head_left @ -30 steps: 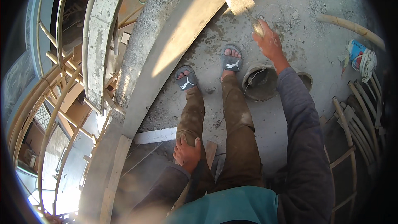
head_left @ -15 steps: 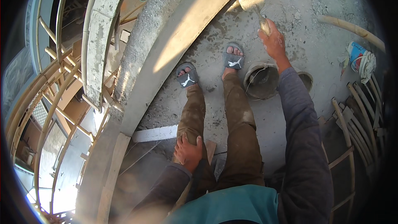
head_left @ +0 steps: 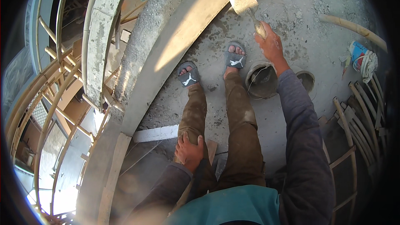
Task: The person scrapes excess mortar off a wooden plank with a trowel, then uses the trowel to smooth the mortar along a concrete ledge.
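Observation:
My right hand [head_left: 271,46] is closed round the wooden handle of a trowel [head_left: 241,0], held out past my feet on the right. Grey mortar coats its broad blade, which points up and left near the side of a low concrete wall [head_left: 179,35]. My left hand [head_left: 190,152] rests on my left knee with its fingers laid over the brown trouser cloth, holding nothing. Below my right forearm stand a dark bucket [head_left: 261,84] with a wire handle and a second bucket [head_left: 307,80], partly hidden by the sleeve.
Bamboo scaffolding [head_left: 49,93] rises beyond the wall, with a drop to lower ground. A white-faced board [head_left: 156,134] lies beside my left leg. At right are a bamboo pole [head_left: 354,27], a blue-and-white container [head_left: 357,53] with pale cloth, and stacked poles [head_left: 360,129].
My right hand has moved the trowel slightly left, toward the wall, uncovering more of the second bucket. My left hand has stayed on the knee.

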`<state>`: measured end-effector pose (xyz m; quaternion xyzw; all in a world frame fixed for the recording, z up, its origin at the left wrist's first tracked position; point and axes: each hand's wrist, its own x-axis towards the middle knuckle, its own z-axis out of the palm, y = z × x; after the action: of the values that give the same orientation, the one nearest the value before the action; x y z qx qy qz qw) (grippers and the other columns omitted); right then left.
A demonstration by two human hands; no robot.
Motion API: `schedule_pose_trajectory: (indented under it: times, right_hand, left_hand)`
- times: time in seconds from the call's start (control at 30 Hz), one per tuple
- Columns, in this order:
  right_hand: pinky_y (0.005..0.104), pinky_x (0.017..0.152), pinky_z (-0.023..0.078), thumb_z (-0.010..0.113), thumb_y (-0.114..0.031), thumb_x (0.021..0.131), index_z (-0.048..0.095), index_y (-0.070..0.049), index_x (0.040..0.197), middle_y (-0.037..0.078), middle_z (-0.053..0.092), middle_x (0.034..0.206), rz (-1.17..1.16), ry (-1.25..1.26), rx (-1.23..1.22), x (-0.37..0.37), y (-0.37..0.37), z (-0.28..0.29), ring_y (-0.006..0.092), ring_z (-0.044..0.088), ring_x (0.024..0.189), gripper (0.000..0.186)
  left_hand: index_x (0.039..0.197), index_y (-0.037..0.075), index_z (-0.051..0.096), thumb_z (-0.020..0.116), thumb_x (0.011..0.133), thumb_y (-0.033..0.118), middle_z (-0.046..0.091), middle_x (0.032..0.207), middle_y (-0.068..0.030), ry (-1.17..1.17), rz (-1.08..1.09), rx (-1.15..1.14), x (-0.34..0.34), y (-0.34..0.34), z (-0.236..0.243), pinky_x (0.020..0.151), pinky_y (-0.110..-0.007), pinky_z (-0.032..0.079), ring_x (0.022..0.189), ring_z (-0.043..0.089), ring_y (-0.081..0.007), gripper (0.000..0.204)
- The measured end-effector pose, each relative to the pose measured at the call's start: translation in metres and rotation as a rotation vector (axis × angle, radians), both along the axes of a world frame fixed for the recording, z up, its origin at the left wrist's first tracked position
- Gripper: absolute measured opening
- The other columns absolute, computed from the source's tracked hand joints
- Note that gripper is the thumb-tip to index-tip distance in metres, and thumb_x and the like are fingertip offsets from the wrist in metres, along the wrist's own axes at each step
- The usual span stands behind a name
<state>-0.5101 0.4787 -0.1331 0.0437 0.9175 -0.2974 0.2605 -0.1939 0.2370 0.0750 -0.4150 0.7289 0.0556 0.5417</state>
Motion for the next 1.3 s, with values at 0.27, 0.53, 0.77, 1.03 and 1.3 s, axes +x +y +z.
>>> schedule_pose_trajectory:
  times: [0.27, 0.53, 0.77, 1.03, 1.3]
  right_hand:
    - [0.0456, 0.087, 0.05, 0.065, -0.029, 0.085, 0.053, -0.017, 0.134, 0.017, 0.065, 0.117, 0.183, 0.011, -0.004, 0.045, -0.016, -0.003, 0.0373, 0.063, 0.105, 0.052]
    - [0.046, 0.088, 0.05, 0.065, -0.03, 0.085, 0.051, -0.018, 0.136, 0.016, 0.065, 0.117, 0.15, -0.023, -0.092, 0.061, -0.028, 0.006, 0.0364, 0.063, 0.104, 0.054]
    - [0.0463, 0.082, 0.052, 0.065, -0.03, 0.084, 0.051, -0.018, 0.136, 0.015, 0.066, 0.111, 0.217, 0.015, -0.02, 0.095, -0.047, 0.003, 0.0358, 0.065, 0.097, 0.054]
    - [0.0454, 0.082, 0.053, 0.065, -0.03, 0.085, 0.054, -0.017, 0.133, 0.014, 0.066, 0.114, 0.343, -0.126, -0.128, 0.129, -0.07, 0.018, 0.0358, 0.065, 0.099, 0.051]
    - [0.0461, 0.09, 0.049, 0.065, -0.026, 0.086, 0.052, -0.012, 0.135, 0.017, 0.065, 0.119, -0.024, 0.053, -0.091, 0.092, -0.037, 0.0, 0.039, 0.061, 0.107, 0.053]
  left_hand:
    - [0.144, 0.009, 0.045, 0.059, 0.085, 0.057, 0.045, 0.145, -0.0182, 0.0, 0.01, 0.008, 0.003, 0.0, -0.001, 0.11, -0.049, 0.031, 0.133, 0.042, -0.0381, 0.078]
    - [0.145, 0.011, 0.044, 0.058, 0.086, 0.059, 0.048, 0.14, -0.0167, 0.005, -0.025, 0.004, 0.008, 0.0, -0.003, 0.107, -0.052, 0.034, 0.13, 0.046, -0.0367, 0.077]
    - [0.145, 0.011, 0.043, 0.058, 0.086, 0.059, 0.048, 0.141, -0.0166, 0.002, -0.03, 0.0, 0.009, -0.001, -0.001, 0.107, -0.052, 0.034, 0.13, 0.045, -0.0366, 0.078]
    - [0.144, 0.01, 0.044, 0.059, 0.086, 0.058, 0.048, 0.141, -0.0163, 0.033, -0.025, 0.0, 0.012, -0.002, -0.003, 0.107, -0.052, 0.034, 0.129, 0.045, -0.0379, 0.077]
    - [0.144, 0.01, 0.045, 0.059, 0.086, 0.057, 0.047, 0.142, -0.0149, 0.049, -0.035, -0.004, 0.017, -0.005, -0.002, 0.105, -0.052, 0.035, 0.129, 0.045, -0.0378, 0.076]
